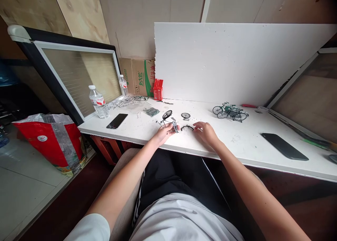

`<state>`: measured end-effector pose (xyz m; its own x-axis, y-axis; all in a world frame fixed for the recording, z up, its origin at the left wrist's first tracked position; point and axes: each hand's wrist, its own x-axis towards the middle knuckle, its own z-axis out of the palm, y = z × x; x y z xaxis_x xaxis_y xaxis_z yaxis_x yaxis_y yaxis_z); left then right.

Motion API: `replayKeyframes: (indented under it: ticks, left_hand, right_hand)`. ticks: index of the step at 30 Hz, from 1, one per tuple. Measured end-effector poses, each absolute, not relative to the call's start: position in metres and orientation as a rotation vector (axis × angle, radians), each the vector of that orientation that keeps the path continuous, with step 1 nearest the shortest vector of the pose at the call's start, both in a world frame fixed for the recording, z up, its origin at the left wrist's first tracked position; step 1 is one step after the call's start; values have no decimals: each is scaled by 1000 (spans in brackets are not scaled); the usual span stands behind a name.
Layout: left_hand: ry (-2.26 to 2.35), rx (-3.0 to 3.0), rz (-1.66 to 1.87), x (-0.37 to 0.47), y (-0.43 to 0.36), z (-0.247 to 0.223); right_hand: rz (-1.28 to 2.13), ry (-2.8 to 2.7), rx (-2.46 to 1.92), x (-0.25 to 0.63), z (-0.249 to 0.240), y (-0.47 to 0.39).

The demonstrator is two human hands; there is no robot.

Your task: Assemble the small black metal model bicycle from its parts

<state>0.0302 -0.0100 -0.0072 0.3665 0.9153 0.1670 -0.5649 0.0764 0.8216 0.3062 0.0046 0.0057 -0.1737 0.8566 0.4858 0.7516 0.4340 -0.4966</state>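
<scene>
My left hand (163,135) is closed round a partly built miniature bicycle (168,121) above the table's front edge. One spoked wheel sticks up from its dark frame, and a crank part shows at my fingers. My right hand (205,133) is just to the right, its fingertips closed at the right end of a thin, curved black part that looks like a mudguard (187,126). Behind that part, a loose spoked wheel (185,115) lies flat on the white table. Farther right stand finished-looking miniature bicycles (230,112), close together.
A small bag of green parts (151,111) and part frames (129,100) lie at the back left. Around them are a phone (117,121), water bottles (99,102), a red box (158,89) and a carton (139,77). A dark phone-like slab (284,146) lies at right.
</scene>
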Motion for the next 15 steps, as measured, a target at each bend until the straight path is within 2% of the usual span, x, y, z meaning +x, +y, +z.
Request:
replayKeyframes:
  ticks: [9, 15]
  left_hand:
    - [516, 1154, 1142, 34, -14, -3]
    - [576, 1262, 1109, 37, -11, -9]
  right_hand:
    - [739, -1505, -958, 262, 15, -19]
    - [931, -1370, -862, 245, 15, -25]
